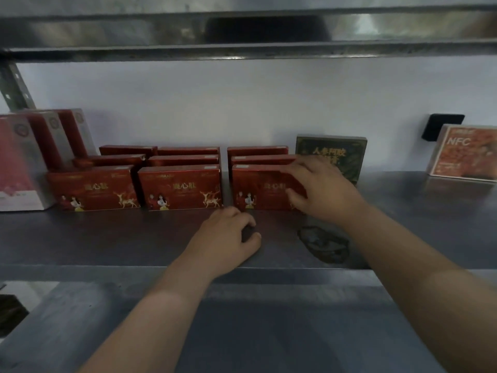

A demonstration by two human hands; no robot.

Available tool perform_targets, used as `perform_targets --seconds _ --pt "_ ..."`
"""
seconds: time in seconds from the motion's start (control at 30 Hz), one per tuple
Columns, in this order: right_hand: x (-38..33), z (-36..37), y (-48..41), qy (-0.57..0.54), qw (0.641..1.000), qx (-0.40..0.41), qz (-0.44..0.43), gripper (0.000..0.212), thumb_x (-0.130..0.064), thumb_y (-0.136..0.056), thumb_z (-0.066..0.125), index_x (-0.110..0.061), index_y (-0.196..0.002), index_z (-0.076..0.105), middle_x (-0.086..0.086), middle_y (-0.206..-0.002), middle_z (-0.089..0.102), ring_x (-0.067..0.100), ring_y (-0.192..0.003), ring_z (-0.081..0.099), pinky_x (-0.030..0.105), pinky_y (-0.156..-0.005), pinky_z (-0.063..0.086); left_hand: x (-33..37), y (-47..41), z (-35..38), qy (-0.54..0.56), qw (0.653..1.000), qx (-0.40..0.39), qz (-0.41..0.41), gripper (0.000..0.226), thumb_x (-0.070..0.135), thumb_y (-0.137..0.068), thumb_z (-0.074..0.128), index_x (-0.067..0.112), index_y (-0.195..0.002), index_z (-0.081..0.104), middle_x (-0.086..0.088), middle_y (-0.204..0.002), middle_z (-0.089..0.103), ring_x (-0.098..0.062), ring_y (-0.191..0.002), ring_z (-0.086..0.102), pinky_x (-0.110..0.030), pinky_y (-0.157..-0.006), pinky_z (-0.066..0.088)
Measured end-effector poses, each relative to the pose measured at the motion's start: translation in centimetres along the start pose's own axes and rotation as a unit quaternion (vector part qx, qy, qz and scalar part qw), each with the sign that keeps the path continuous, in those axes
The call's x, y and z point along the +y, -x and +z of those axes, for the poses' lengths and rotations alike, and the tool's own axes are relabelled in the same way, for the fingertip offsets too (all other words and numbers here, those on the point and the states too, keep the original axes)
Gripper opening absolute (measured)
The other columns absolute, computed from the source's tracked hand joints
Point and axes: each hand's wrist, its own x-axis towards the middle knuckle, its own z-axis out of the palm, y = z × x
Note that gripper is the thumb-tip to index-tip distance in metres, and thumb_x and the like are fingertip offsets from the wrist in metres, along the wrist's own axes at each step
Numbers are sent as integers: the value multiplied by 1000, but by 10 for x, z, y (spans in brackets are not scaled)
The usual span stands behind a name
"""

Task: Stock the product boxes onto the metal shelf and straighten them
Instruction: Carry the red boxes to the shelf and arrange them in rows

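Note:
Red product boxes with gold deer stand on the metal shelf in three columns, each three deep. My right hand grips the right end of the front right red box, fingers over its top and thumb on its front face. My left hand rests on the shelf just before that box's lower left corner, fingers curled, holding nothing. The front middle box and front left box stand upright and face forward. The left column's middle box sits slightly askew.
A dark green box stands behind my right hand. An orange NFC box leans at the far right. Tall red-and-grey boxes and a pink box fill the left end. An upper shelf hangs close overhead.

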Motion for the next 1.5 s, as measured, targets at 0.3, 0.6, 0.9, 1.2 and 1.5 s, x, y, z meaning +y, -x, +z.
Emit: perform_targets --seconds 0.3,0.6,0.9,1.2,1.5 --pt "-22 -13 89 -55 980 -87 171 55 -53 -95 59 -38 -147 48 1 -148 51 22 -134 49 37 -105 46 15 -1 5 -52 994 -68 67 58 63 -94 36 38 -146 39 8 -146 41 -20 -133 37 -45 -108 37" --pt "-34 -28 112 -7 963 -198 181 55 -57 -103 32 -35 -152 42 -3 -158 42 19 -145 37 34 -111 34 42 -1 22 -104 989 -75 69 68 66 -94 22 30 -151 31 -2 -152 36 -24 -140 31 -48 -111 31" --pt "-35 -28 239 37 987 -85 132 65 -38 -88 62 -19 -149 47 11 -157 44 33 -147 38 50 -116 32 133 71 73 -151 981 -11 119 76 56 -97 32 19 -160 11 -11 -167 8 -32 -154 2 -55 -123 2" --pt "-26 -47 442 -27 943 -190 270 35 -34 -86 54 -22 -117 66 -1 -102 69 26 -90 66 36 -70 55 222 158 185 -23 961 -138 237 46 42 -83 50 14 -117 64 -3 -107 65 -27 -98 62 -39 -81 54" --pt "-95 -65 588 -15 803 -246 542 40 -37 -94 53 -21 -130 60 2 -119 67 28 -112 61 40 -87 53 305 179 277 -42 826 -289 483 55 49 -87 45 18 -131 58 0 -124 61 -24 -114 57 -41 -97 48"
